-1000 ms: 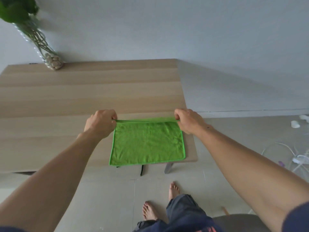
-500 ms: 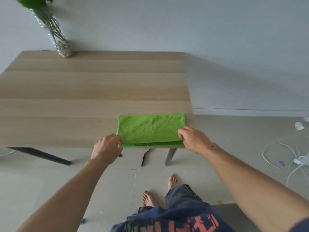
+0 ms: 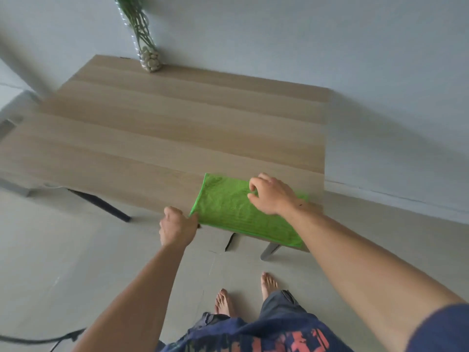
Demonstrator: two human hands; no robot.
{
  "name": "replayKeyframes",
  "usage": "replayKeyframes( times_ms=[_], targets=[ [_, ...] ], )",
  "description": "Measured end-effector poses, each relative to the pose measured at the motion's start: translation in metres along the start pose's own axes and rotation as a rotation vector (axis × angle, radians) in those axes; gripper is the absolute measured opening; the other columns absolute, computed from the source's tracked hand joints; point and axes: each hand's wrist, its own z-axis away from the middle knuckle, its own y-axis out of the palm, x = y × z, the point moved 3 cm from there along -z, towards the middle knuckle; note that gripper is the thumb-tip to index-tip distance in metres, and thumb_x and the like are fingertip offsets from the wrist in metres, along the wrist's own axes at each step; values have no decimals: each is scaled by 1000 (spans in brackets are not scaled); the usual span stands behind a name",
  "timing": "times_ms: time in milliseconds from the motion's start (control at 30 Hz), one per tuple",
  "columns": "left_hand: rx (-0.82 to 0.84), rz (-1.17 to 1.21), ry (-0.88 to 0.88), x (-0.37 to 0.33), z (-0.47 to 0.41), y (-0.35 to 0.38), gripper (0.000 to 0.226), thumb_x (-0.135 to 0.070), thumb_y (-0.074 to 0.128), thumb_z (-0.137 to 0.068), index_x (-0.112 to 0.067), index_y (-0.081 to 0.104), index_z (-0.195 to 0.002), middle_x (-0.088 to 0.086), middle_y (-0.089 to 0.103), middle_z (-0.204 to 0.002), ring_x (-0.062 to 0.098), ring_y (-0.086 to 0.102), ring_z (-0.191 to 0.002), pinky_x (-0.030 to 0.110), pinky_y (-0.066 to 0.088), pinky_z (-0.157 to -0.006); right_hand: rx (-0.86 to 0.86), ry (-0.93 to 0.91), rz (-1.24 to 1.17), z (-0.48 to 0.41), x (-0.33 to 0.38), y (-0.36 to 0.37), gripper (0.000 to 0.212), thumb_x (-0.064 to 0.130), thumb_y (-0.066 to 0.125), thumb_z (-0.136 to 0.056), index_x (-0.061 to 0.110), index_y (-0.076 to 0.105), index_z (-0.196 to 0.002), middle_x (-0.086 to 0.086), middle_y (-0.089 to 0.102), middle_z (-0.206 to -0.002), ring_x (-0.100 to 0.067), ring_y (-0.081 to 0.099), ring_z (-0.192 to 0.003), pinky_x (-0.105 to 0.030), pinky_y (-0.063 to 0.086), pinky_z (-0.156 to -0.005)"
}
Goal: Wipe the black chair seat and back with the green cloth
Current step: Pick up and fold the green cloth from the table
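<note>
1. Two hands are on the green cloth, which lies folded along the near right edge of the wooden surface. The left hand pinches its near-left corner. The right hand sits on top with curled fingers, and I cannot tell whether it grips.
2. Watch that edge! A tug from one corner alone could drag the cloth off onto the floor.
3. Lifted by that single corner, the fold likely drops open and wipes unevenly.
4. No black chair is in view, so finding it means a blind turn.

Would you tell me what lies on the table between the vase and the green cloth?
Nothing: in the head view, the table between the vase and the green cloth is bare wood.
</note>
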Motion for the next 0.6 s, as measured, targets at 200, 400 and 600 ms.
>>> replayKeyframes(
  times_ms=[200,400,600],
  targets=[
    [-23,297,-312,18,-5,17,53,-44,66,-68,-15,52,-110,11,67,-99,31,64,-95,43,55,-84,92,-178,95,-76,45,16,40,32,43,-96,13,45,-132,-7,38,-141,-28,41,-123,-41,39,-99],
    [-127,452,-400,4,1,21,42,-17,64,-71,-13,55,-112,9,71,-84,25,67,-88,38,57,-80,77,-185,49,-111,70,34,32,2,45,-89,10,49,-120,-10,53,-122,-29,49,-110,-37,41,-85],
    [-202,535,-333,-12,12,6,26,-18,62,-72,-17,68,-97,4,72,-78,20,69,-79,29,58,-67,202,-153,-142,-127,68,19,26,5,54,-77,20,62,-96,-6,65,-99,-24,57,-84,-29,49,-71]
  ],
)
